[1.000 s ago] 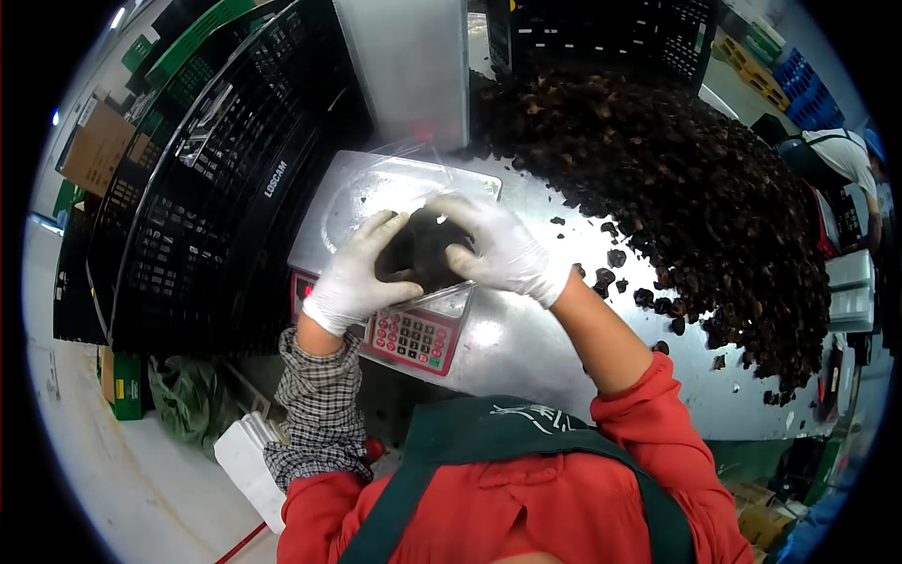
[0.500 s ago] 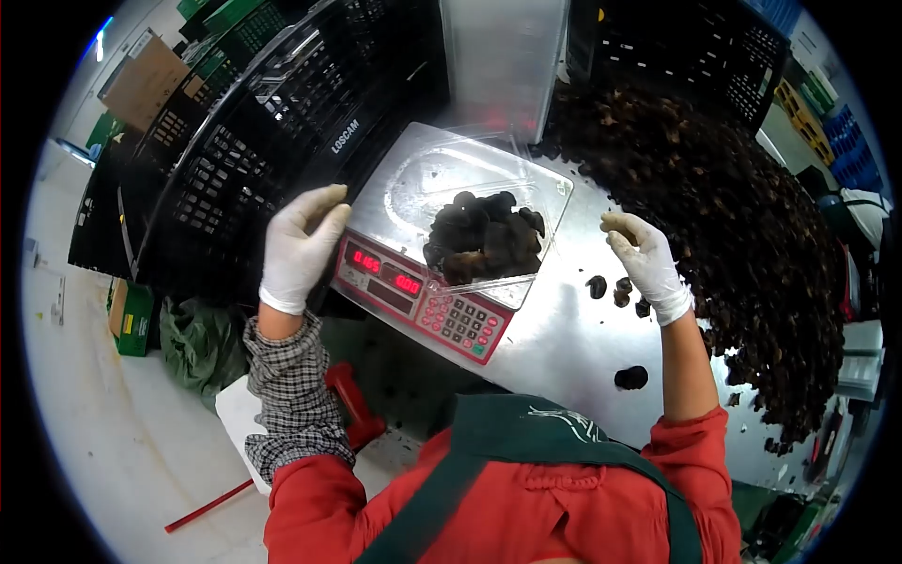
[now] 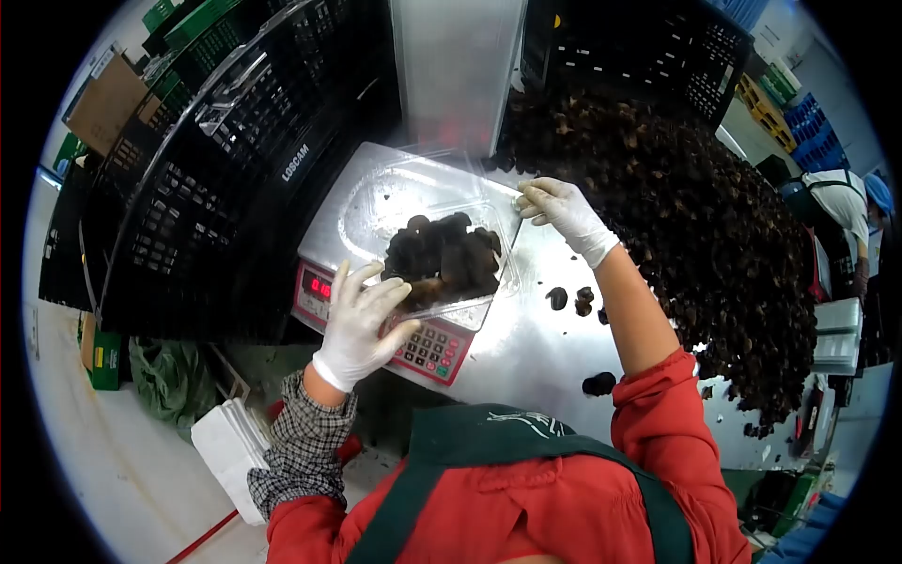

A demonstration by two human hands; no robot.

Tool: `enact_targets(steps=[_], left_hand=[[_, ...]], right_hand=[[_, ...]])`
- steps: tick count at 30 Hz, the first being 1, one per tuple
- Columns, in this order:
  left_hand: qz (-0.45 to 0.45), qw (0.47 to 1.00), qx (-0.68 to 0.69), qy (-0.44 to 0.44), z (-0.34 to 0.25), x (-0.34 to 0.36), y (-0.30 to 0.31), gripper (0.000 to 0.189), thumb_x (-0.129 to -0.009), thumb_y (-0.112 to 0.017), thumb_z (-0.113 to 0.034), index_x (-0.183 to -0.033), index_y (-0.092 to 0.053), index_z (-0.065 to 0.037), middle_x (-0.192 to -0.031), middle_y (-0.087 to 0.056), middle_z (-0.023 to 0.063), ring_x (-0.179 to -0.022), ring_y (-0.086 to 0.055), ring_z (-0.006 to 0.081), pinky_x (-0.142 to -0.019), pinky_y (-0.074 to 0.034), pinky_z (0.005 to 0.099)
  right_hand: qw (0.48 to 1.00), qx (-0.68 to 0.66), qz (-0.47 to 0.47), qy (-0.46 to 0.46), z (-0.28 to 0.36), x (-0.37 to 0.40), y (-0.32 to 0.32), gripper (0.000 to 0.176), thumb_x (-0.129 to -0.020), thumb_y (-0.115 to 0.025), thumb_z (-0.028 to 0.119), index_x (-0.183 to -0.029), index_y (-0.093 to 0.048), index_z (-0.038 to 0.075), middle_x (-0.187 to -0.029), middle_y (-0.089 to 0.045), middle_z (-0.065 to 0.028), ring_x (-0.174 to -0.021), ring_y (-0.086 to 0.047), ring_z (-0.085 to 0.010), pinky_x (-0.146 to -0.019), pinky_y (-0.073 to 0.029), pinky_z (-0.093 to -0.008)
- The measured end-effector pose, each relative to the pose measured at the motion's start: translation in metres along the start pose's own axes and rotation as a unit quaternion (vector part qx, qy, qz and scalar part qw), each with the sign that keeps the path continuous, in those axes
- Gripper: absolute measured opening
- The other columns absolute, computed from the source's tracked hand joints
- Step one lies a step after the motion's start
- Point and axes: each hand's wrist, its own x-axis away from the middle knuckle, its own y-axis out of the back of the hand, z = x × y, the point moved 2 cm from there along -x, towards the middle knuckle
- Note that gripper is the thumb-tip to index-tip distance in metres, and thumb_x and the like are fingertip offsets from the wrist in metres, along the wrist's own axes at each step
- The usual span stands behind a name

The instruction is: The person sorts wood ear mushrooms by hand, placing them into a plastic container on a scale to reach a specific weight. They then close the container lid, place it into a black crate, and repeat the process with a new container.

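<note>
Left hand, gloved, fingers spread, rests against the near edge of the clear plastic tray of dark mushrooms on the scale; right hand pinches the tray's far right corner, beside the loose mushroom heap.

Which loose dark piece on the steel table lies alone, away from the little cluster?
The lone piece beside the red sleeve, closest to the person's body; the cluster lies farther up, near the scale.
</note>
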Motion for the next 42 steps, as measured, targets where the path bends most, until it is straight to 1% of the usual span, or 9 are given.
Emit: enact_targets(steps=[6,12,15,17,22,27,32,37,42], left_hand=[[-0.150,0.943,0.156,0.253,0.022,0.016,0.007,0.018,-0.088,-0.064,-0.008,-0.102,-0.066,0.002,-0.093,-0.066,0.0132,-0.088,-0.063,0.0220,-0.076,-0.050,0.0287],[-0.024,0.727,0.542,0.421,0.019,0.029,-0.013,0.071,-0.096,-0.045,-0.053,-0.128,-0.045,0.011,-0.084,-0.066,0.0131,-0.070,-0.064,0.0161,-0.068,-0.051,0.0252],[-0.023,0.674,0.593,0.439,0.016,0.025,-0.012,0.062,-0.095,-0.050,-0.045,-0.125,-0.045,0.009,-0.082,-0.065,0.0148,-0.068,-0.065,0.0186,-0.065,-0.054,0.0265],[0.002,0.674,0.583,0.454,0.016,0.020,-0.011,0.046,-0.095,-0.054,-0.032,-0.119,-0.049,0.007,-0.083,-0.065,0.0152,-0.068,-0.066,0.0188,-0.064,-0.055,0.0271],[0.021,0.619,0.625,0.475,0.015,0.020,-0.019,0.027,-0.085,-0.062,-0.003,-0.107,-0.049,0.005,-0.088,-0.066,0.0176,-0.074,-0.069,0.0239,-0.067,-0.059,0.0325],[0.090,0.652,0.596,0.460,0.015,0.011,-0.021,0.016,-0.085,-0.059,0.000,-0.096,-0.048,0.005,-0.082,-0.066,0.0151,-0.069,-0.068,0.0183,-0.062,-0.058,0.0270],[0.093,0.695,0.573,0.425,0.015,0.008,-0.027,0.016,-0.081,-0.056,0.004,-0.093,-0.045,0.004,-0.071,-0.063,0.0114,-0.059,-0.063,0.0155,-0.054,-0.052,0.0234],[0.049,0.743,0.554,0.372,0.010,0.007,-0.007,0.018,-0.080,-0.054,0.007,-0.094,-0.044,0.001,-0.076,-0.062,0.0121,-0.063,-0.062,0.0158,-0.060,-0.053,0.0265],[-0.188,0.798,0.548,0.167,-0.020,-0.018,0.080,0.037,-0.085,-0.064,-0.003,-0.118,-0.046,-0.002,-0.097,-0.060,0.0072,-0.090,-0.061,0.0183,-0.080,-0.052,0.0307]], right_hand=[[0.968,-0.224,0.018,-0.113,-0.002,-0.048,-0.028,0.069,-0.097,-0.043,0.050,-0.137,-0.036,-0.006,-0.105,-0.064,-0.0201,-0.099,-0.063,-0.0259,-0.080,-0.053,-0.0326],[0.911,-0.372,0.146,0.102,0.009,-0.054,-0.033,0.072,-0.099,-0.024,0.057,-0.129,-0.047,-0.005,-0.101,-0.066,-0.0126,-0.107,-0.059,-0.0216,-0.095,-0.044,-0.0374],[0.954,0.179,0.105,0.216,0.042,0.018,-0.031,0.034,-0.092,-0.057,0.030,-0.117,-0.062,0.007,-0.106,-0.066,-0.0124,-0.108,-0.059,-0.0254,-0.098,-0.042,-0.0392],[0.859,0.296,0.107,0.404,0.032,0.057,-0.040,0.035,-0.079,-0.066,0.013,-0.114,-0.063,0.010,-0.112,-0.063,-0.0157,-0.114,-0.055,-0.0315,-0.099,-0.042,-0.0413],[0.890,0.283,-0.007,0.358,-0.002,0.091,-0.052,0.042,-0.075,-0.070,0.005,-0.116,-0.060,0.007,-0.128,-0.052,-0.0194,-0.122,-0.048,-0.0362,-0.101,-0.042,-0.0425],[0.996,-0.070,-0.018,0.047,-0.039,0.094,-0.043,0.052,-0.082,-0.072,0.011,-0.127,-0.047,-0.001,-0.108,-0.056,-0.0136,-0.080,-0.060,-0.0144,-0.070,-0.052,-0.0245],[0.939,-0.290,0.119,-0.142,-0.055,0.091,-0.035,0.018,-0.084,-0.064,0.002,-0.097,-0.051,0.004,-0.081,-0.063,-0.0095,-0.063,-0.062,-0.0150,-0.056,-0.052,-0.0246],[0.949,-0.291,0.110,-0.041,-0.033,0.094,-0.042,0.018,-0.083,-0.062,-0.003,-0.089,-0.047,0.006,-0.081,-0.062,-0.0113,-0.061,-0.062,-0.0161,-0.053,-0.051,-0.0253],[0.937,-0.304,0.111,0.129,0.070,0.102,-0.066,0.017,-0.084,-0.061,0.000,-0.093,-0.048,0.003,-0.080,-0.058,-0.0085,-0.066,-0.059,-0.0149,-0.061,-0.050,-0.0269]])
